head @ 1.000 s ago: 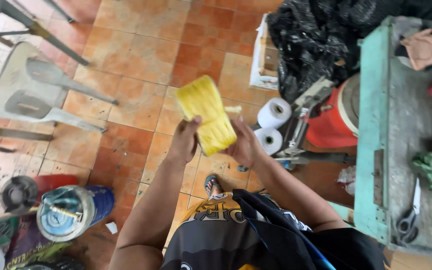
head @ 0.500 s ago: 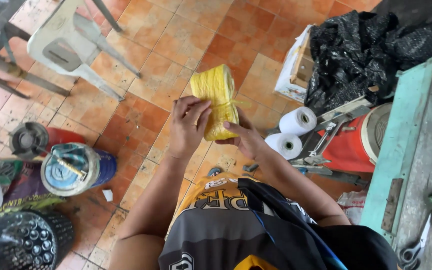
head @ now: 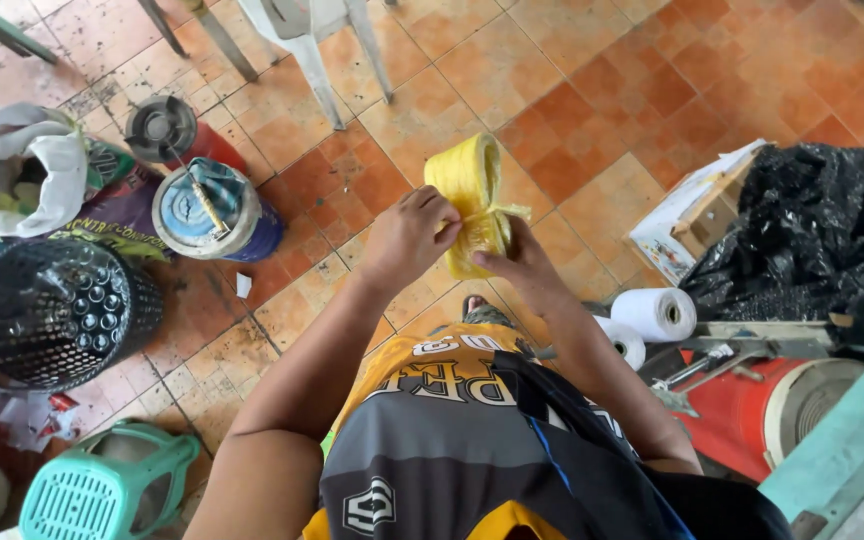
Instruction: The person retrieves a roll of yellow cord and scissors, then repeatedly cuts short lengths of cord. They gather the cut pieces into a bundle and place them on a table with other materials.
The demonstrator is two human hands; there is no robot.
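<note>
Since a moment ago our view is swinging left, so the green table is slipping almost out of frame and a black basket (head: pixel 57 312) and green stool (head: pixel 102 488) are coming in; we are holding the yellow bundle (head: pixel 473 203) out over the tiled floor (head: pixel 642 90); our left hand (head: pixel 410 235) is pinching its middle, fingers closed on it; our right hand (head: pixel 520 265) is gripping it from below, fingertips partly hiding behind the strands; the white rolls (head: pixel 655 314) are lying half hidden by our forearm; the black plastic bag (head: pixel 817 235) is running off the right edge.
</note>
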